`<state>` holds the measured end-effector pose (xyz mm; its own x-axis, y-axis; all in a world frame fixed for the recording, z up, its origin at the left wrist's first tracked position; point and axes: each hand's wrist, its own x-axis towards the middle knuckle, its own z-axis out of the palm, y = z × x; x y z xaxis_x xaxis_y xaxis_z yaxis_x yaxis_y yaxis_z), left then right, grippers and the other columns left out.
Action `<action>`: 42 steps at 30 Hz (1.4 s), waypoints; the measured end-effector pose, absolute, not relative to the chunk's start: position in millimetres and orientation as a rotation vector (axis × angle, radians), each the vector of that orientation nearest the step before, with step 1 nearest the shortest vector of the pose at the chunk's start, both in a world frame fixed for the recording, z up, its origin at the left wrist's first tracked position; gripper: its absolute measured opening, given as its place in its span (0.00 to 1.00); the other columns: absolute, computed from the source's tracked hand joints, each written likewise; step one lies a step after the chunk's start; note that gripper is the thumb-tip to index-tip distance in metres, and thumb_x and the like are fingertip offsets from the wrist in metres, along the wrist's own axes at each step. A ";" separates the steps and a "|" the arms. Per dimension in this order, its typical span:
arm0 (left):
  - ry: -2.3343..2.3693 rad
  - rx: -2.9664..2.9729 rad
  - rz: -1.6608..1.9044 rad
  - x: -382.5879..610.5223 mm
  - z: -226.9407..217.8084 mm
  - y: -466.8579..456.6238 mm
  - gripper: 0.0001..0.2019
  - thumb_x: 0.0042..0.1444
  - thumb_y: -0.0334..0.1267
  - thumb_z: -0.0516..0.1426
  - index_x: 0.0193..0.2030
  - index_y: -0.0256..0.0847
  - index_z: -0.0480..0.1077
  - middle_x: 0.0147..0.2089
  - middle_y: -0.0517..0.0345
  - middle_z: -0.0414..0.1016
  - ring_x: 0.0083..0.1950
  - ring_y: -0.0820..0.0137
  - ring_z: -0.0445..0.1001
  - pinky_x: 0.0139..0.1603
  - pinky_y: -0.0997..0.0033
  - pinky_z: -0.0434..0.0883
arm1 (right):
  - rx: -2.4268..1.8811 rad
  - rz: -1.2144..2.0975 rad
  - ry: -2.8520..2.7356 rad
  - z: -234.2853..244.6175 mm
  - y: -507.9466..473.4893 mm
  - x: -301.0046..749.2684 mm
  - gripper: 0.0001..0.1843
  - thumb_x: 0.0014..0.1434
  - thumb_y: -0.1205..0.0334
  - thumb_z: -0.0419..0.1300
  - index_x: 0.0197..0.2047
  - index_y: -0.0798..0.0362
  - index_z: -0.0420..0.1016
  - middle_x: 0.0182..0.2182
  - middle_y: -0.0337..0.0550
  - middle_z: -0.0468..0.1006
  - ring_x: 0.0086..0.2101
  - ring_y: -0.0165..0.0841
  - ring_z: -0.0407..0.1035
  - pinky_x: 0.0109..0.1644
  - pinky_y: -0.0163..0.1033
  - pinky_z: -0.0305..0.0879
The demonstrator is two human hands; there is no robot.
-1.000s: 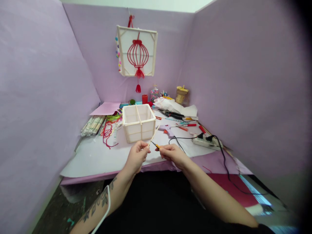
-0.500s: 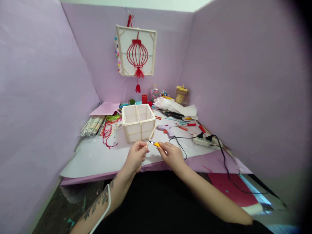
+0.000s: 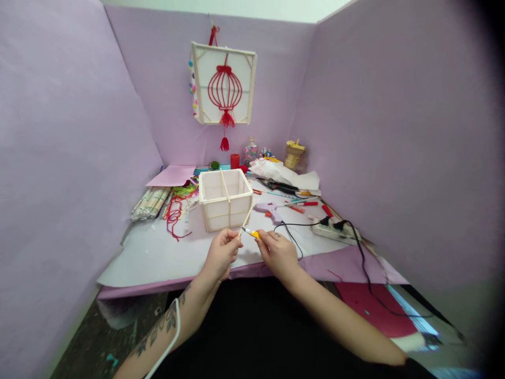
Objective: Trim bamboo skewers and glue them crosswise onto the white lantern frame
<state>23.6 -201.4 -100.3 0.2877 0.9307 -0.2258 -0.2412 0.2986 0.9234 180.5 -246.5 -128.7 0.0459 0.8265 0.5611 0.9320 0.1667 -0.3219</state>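
Above the worktop (image 3: 158, 258), the left hand (image 3: 221, 253) pinches a stick (image 3: 248, 216) tight, and the right hand (image 3: 277, 253) grips a cutter (image 3: 254, 233) that might slip and cut.

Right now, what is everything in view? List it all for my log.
lantern: one, white with red motif, hanging at back wall
box: one, cream, open-topped, mid-table
bundle: one, pale sticks, table left
cord: one tangle, red, left of box
glue gun: one, lilac, right of box
power strip: one, white, table right
table: one, white-covered
stick: one, pale, in left hand
cutter: one, yellow, in right hand
left hand: pinching stick
right hand: gripping cutter, tip at stick
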 end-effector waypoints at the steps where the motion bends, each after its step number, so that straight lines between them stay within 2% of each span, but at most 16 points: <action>1: 0.941 0.934 0.962 23.8 -100.6 -201.4 0.15 0.39 0.40 0.64 0.31 0.39 0.63 0.22 0.65 0.68 0.14 0.86 0.49 0.16 0.83 0.40 | -1.650 -0.073 -1.768 -127.5 -246.0 181.4 0.15 0.65 0.60 0.52 0.47 0.55 0.78 0.32 0.47 0.80 0.32 0.36 0.71 0.37 0.36 0.59; 5: 0.965 0.989 0.993 24.6 -100.9 -201.4 0.14 0.40 0.40 0.63 0.31 0.38 0.63 0.23 0.65 0.69 0.15 0.85 0.50 0.15 0.83 0.41 | -1.541 0.591 -1.574 -119.3 -244.2 186.4 0.14 0.60 0.57 0.55 0.40 0.53 0.80 0.28 0.43 0.79 0.31 0.35 0.71 0.37 0.37 0.61; 7: 0.962 1.005 0.986 24.5 -100.6 -201.6 0.15 0.41 0.41 0.63 0.31 0.38 0.64 0.23 0.65 0.69 0.15 0.85 0.50 0.15 0.83 0.42 | -1.503 0.804 -1.486 -115.1 -243.4 189.2 0.15 0.58 0.55 0.56 0.33 0.54 0.80 0.27 0.43 0.79 0.30 0.35 0.70 0.35 0.36 0.61; 10: 0.947 1.027 0.970 23.8 -100.7 -202.0 0.15 0.41 0.42 0.63 0.32 0.38 0.64 0.23 0.65 0.68 0.15 0.85 0.50 0.16 0.82 0.42 | -1.477 0.944 -1.466 -111.8 -241.3 193.8 0.20 0.58 0.51 0.55 0.22 0.55 0.76 0.27 0.44 0.79 0.23 0.30 0.65 0.29 0.35 0.59; 14: 0.951 1.039 0.955 22.9 -102.3 -201.3 0.17 0.41 0.44 0.64 0.32 0.39 0.64 0.23 0.65 0.68 0.15 0.85 0.49 0.16 0.82 0.41 | -1.481 1.030 -1.474 -113.8 -236.8 197.8 0.22 0.57 0.50 0.54 0.21 0.56 0.76 0.27 0.45 0.79 0.17 0.24 0.54 0.22 0.34 0.52; 19: 0.937 0.973 0.939 23.7 -103.5 -200.5 0.18 0.39 0.43 0.65 0.31 0.39 0.63 0.22 0.66 0.68 0.14 0.86 0.48 0.16 0.82 0.40 | -1.537 0.850 -1.493 -118.7 -237.5 195.2 0.16 0.57 0.53 0.56 0.31 0.55 0.81 0.25 0.42 0.77 0.26 0.32 0.65 0.31 0.35 0.58; 22: 0.923 0.934 0.932 24.5 -102.6 -200.5 0.19 0.38 0.43 0.65 0.32 0.39 0.62 0.22 0.66 0.68 0.14 0.86 0.48 0.16 0.83 0.39 | -1.596 0.620 -1.563 -119.5 -241.7 191.6 0.14 0.58 0.56 0.56 0.37 0.52 0.81 0.26 0.42 0.76 0.30 0.35 0.68 0.36 0.37 0.58; 26: 0.925 0.928 0.938 25.4 -101.3 -200.5 0.18 0.38 0.42 0.65 0.31 0.39 0.62 0.21 0.66 0.68 0.14 0.86 0.49 0.16 0.83 0.40 | -1.698 0.172 -1.749 -120.4 -245.5 187.4 0.14 0.63 0.58 0.54 0.42 0.50 0.80 0.29 0.42 0.77 0.31 0.35 0.70 0.35 0.36 0.57; 32: 0.918 0.921 0.950 26.3 -100.7 -200.1 0.16 0.38 0.40 0.64 0.31 0.39 0.62 0.21 0.67 0.67 0.14 0.86 0.48 0.16 0.83 0.39 | -1.716 -0.306 -1.825 -124.2 -247.2 183.6 0.12 0.64 0.59 0.54 0.43 0.52 0.78 0.28 0.41 0.78 0.29 0.33 0.70 0.33 0.36 0.54; 38: 0.914 0.910 0.934 26.4 -100.0 -200.0 0.16 0.38 0.40 0.64 0.31 0.39 0.62 0.21 0.66 0.68 0.14 0.86 0.48 0.16 0.83 0.39 | -1.665 -0.575 -1.821 -126.4 -247.6 181.3 0.12 0.65 0.60 0.54 0.44 0.54 0.78 0.28 0.41 0.79 0.28 0.34 0.69 0.32 0.38 0.54; 42: 0.922 0.903 0.926 26.3 -100.4 -199.5 0.17 0.38 0.41 0.64 0.31 0.39 0.62 0.21 0.65 0.68 0.14 0.86 0.49 0.15 0.83 0.40 | -1.661 -0.573 -1.813 -127.8 -247.2 180.7 0.14 0.66 0.60 0.52 0.47 0.55 0.78 0.29 0.44 0.80 0.28 0.35 0.68 0.32 0.38 0.54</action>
<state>26.3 -199.5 -100.4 0.3115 0.9186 -0.2431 -0.2470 0.3253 0.9128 180.7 -247.2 -127.8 -0.0300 0.7263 0.6867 0.9891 0.1208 -0.0845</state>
